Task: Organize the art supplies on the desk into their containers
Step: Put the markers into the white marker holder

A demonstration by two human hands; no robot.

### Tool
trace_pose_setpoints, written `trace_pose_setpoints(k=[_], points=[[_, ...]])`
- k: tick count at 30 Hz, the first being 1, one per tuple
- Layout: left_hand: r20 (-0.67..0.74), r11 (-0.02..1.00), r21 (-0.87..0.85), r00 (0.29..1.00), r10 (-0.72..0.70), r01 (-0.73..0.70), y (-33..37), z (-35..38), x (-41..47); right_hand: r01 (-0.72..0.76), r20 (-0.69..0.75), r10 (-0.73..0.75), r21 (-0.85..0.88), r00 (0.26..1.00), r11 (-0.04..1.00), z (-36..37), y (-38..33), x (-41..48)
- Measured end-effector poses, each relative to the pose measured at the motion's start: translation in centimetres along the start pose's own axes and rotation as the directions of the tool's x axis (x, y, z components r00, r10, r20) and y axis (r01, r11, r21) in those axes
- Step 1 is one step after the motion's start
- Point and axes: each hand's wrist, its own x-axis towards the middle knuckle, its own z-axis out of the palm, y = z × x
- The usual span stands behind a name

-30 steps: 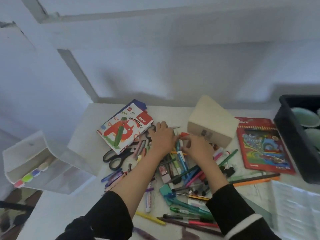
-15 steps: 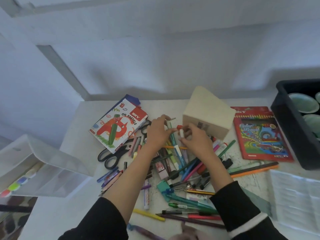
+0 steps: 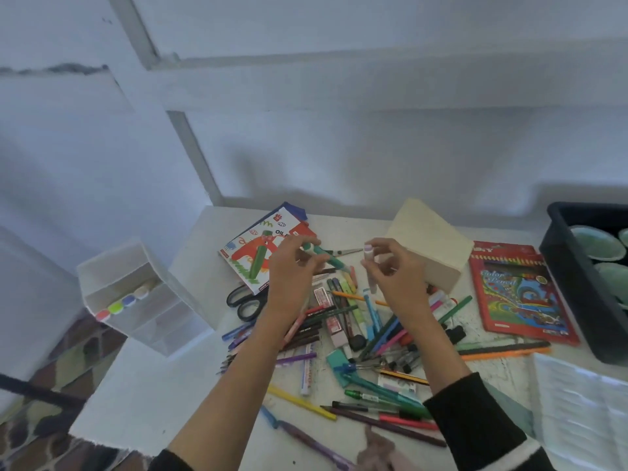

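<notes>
My left hand [image 3: 294,266] pinches a green marker [image 3: 328,258] that points right, lifted above the desk. My right hand [image 3: 394,270] holds a pale marker [image 3: 369,266] upright, its cap end at the top. Both hands hover over a heap of pens, pencils and markers [image 3: 356,334] spread over the white desk [image 3: 163,396]. A clear plastic organizer [image 3: 136,294] with coloured marker ends showing stands at the desk's left edge.
An oil pastels box [image 3: 258,253] and black scissors [image 3: 246,304] lie left of the hands. A cream wooden box [image 3: 431,246] sits behind the right hand. The red colour pencil pack [image 3: 516,290], a black bin [image 3: 584,283] and a clear tray [image 3: 584,413] are at right.
Both hands have risen from the heap and moved apart, the left carrying a green marker and the right a pale one. The camera has tilted up slightly.
</notes>
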Motion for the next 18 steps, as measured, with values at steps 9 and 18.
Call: trace_pose_setpoints(k=[9,18], points=[[-0.295,1.000,0.018,0.955,0.016,-0.012,-0.1,-10.0,-5.8,0.065,0.243,-0.143,0.302,0.959,0.951,5.8,-8.3,-1.9],[-0.445,0.832,0.547,0.812,0.378,-0.088,-0.7,-18.0,-11.7,0.264,0.275,-0.482,0.568,0.832,0.780,11.5,-14.2,-4.0]])
